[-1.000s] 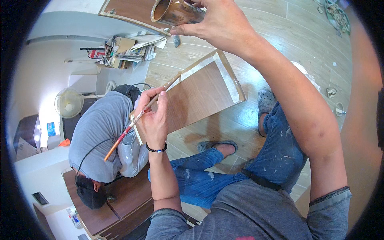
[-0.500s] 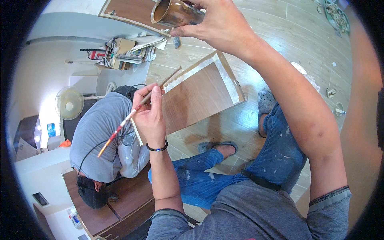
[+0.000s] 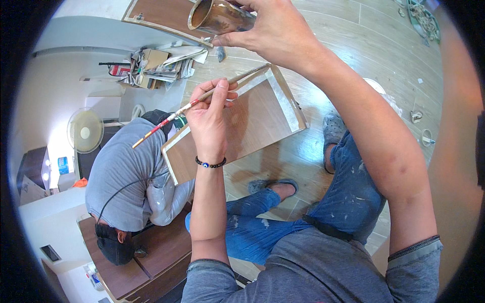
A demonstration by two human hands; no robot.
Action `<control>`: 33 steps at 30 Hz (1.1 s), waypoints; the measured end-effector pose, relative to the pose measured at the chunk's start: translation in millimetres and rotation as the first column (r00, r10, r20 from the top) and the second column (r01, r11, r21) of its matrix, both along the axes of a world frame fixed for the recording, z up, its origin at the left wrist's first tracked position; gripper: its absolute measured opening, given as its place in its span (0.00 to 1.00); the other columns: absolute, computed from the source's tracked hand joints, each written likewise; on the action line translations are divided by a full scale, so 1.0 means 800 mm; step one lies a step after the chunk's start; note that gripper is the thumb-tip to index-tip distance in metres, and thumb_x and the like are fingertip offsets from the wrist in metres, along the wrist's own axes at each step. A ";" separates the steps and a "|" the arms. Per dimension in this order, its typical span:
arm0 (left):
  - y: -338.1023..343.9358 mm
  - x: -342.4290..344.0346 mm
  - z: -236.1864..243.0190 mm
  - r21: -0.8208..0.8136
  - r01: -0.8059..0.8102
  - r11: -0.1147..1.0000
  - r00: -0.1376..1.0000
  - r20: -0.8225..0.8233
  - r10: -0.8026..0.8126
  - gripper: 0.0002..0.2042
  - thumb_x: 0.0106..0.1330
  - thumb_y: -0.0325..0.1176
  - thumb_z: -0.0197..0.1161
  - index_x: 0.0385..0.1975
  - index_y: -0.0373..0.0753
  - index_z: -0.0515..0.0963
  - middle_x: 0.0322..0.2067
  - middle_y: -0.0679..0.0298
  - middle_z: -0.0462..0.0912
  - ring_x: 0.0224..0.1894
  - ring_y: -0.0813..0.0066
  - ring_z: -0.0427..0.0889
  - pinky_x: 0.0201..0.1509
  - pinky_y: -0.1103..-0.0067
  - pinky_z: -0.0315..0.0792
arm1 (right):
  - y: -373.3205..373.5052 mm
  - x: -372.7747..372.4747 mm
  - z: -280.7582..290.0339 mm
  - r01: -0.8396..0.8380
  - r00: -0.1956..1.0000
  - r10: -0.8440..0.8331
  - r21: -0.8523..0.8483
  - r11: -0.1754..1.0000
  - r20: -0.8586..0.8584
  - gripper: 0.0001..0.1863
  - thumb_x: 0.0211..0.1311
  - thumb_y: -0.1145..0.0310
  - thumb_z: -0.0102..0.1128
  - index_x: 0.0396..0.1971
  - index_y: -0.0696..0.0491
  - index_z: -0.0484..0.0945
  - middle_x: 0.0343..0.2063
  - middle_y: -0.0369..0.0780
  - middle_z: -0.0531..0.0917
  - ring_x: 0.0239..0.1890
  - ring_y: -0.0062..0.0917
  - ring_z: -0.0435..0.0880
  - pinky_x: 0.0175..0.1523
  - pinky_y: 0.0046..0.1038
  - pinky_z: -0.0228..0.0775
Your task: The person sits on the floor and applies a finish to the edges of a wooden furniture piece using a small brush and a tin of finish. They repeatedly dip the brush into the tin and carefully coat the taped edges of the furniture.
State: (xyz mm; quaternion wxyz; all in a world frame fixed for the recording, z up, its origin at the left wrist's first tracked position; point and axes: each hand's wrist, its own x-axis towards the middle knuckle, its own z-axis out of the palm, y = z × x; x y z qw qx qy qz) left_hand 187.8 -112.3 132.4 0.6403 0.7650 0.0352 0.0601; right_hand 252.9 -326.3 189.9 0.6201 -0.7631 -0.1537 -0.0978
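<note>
My left hand [image 3: 208,116], with a beaded bracelet at the wrist, pinches a slim paintbrush [image 3: 166,122] with a red and yellow painted handle. The brush slants up to the right, and its far end lies at the upper corner of a framed wooden panel [image 3: 252,116]. Whether that end touches the panel I cannot tell. White strips run along the panel's edges, and its face is brown wood grain. At the top, my right hand [image 3: 275,33] grips a brown-stained cup [image 3: 222,17], tilted with its mouth to the left. Its contents are hard to make out.
On the left a co-worker in a grey shirt [image 3: 126,177] bends over a brown cabinet [image 3: 118,275]. Another wooden panel [image 3: 161,17] stands behind the cup. Papers and boxes [image 3: 161,65] lie piled beyond, near a white fan [image 3: 86,132]. Small items lie on the tiled floor [image 3: 348,60] at right.
My left hand has moved up and to the right with the paintbrush, bringing its far end to the panel's upper corner. My right hand and the cup have hardly moved.
</note>
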 end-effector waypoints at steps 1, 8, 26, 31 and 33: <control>-0.002 0.002 -0.001 0.027 0.015 1.000 1.000 0.001 -0.015 0.09 0.73 0.33 0.65 0.44 0.35 0.80 0.38 0.58 0.88 0.36 0.77 0.85 0.38 0.83 0.74 | 0.000 0.001 0.000 -0.002 1.000 0.002 -0.004 1.000 0.006 0.29 0.52 0.63 0.76 0.55 0.56 0.81 0.41 0.49 0.87 0.45 0.38 0.87 0.51 0.34 0.78; 0.003 0.002 0.002 0.145 0.027 0.989 0.999 0.020 -0.030 0.08 0.73 0.33 0.65 0.42 0.35 0.81 0.37 0.60 0.89 0.36 0.79 0.85 0.39 0.83 0.74 | 0.008 0.013 -0.023 0.042 0.990 -0.047 0.042 0.998 0.135 0.29 0.51 0.63 0.77 0.54 0.55 0.81 0.40 0.49 0.87 0.44 0.39 0.88 0.51 0.34 0.78; 0.072 -0.011 0.013 0.221 -0.062 0.973 0.998 0.002 0.063 0.08 0.71 0.34 0.66 0.42 0.36 0.81 0.35 0.60 0.88 0.35 0.80 0.83 0.43 0.81 0.74 | 0.009 0.014 -0.016 0.039 0.997 -0.039 -0.002 0.999 0.070 0.30 0.51 0.63 0.76 0.56 0.55 0.81 0.44 0.49 0.87 0.47 0.37 0.87 0.54 0.33 0.77; 0.087 -0.014 0.019 0.230 -0.088 0.969 0.994 -0.035 0.099 0.08 0.71 0.34 0.67 0.41 0.36 0.81 0.35 0.61 0.88 0.34 0.79 0.83 0.43 0.80 0.74 | 0.010 0.015 -0.011 0.010 0.999 -0.011 0.017 1.000 0.030 0.30 0.51 0.64 0.76 0.56 0.56 0.81 0.42 0.48 0.87 0.46 0.36 0.87 0.53 0.33 0.77; 0.097 -0.017 0.021 0.254 -0.099 0.962 0.993 -0.036 0.111 0.08 0.71 0.34 0.66 0.40 0.37 0.81 0.35 0.61 0.88 0.34 0.79 0.83 0.43 0.80 0.74 | 0.002 0.006 0.002 -0.012 0.999 0.012 0.003 1.000 -0.037 0.30 0.51 0.64 0.76 0.56 0.56 0.81 0.42 0.48 0.87 0.46 0.35 0.87 0.53 0.32 0.77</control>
